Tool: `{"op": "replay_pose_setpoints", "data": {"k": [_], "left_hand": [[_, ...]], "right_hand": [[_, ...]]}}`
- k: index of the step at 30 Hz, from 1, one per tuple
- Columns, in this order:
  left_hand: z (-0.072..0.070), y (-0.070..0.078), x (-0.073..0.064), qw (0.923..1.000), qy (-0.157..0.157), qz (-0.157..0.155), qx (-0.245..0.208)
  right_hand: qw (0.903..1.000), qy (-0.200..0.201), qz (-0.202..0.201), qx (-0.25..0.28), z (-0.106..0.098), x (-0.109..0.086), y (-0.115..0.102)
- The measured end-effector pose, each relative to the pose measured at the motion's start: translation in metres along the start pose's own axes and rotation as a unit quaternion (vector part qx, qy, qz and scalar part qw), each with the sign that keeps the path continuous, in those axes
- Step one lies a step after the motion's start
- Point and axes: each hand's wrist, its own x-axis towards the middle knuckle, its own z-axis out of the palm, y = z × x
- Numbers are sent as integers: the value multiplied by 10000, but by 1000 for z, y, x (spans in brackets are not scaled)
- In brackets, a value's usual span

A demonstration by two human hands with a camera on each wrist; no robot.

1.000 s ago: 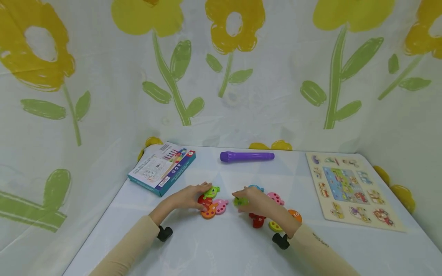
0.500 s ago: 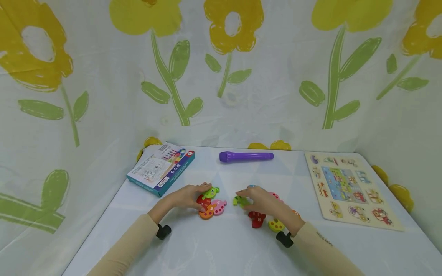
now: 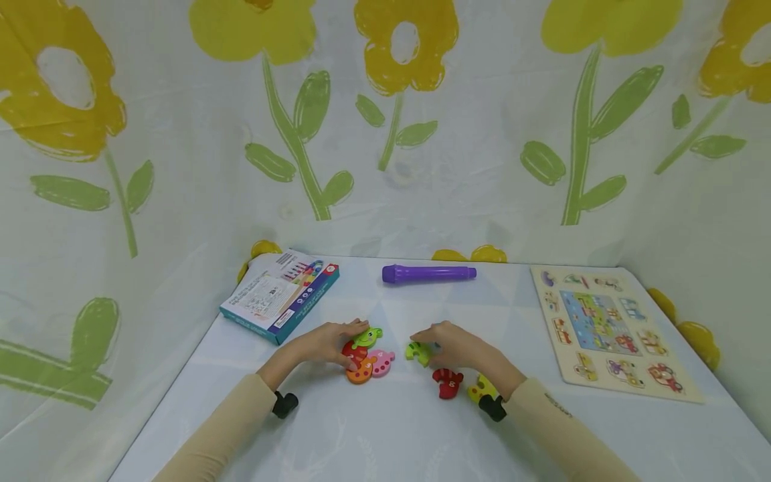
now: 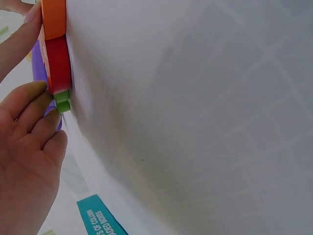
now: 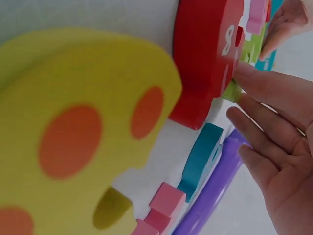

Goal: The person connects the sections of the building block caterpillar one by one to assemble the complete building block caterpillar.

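My left hand grips a small cluster of flat puzzle pieces, with fingertips by the smiling green head piece and thumb by the orange spotted piece. Between these lies a red piece, and a pink spotted piece sits on the cluster's right. My right hand pinches a striped green puzzle piece between thumb and fingers, a short gap from the cluster. Just below that hand lies a red striped piece marked 8, and a yellow spotted piece is near the wrist.
Behind the hands lies a purple microphone-shaped toy. A flat box is at the back left, and a wooden picture board at the right. Blue and pink pieces lie beyond my right hand. Flowered cloth surrounds the table.
My right hand has shifted slightly, uncovering more of the green striped piece. Its hand and forearm now hide the blue, pink and right-hand orange pieces in the head view. The left hand stays put.
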Motion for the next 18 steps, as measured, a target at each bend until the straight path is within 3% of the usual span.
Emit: {"op": "replay_pose_setpoints", "data": {"k": [7, 18], "left_hand": [[0, -1, 0, 10000, 36, 80, 25], [2, -2, -1, 9998, 146, 42, 85]], "right_hand": [[9994, -182, -220, -190, 3, 5, 0], [9984, 94, -422, -373, 5, 8, -1]]}}
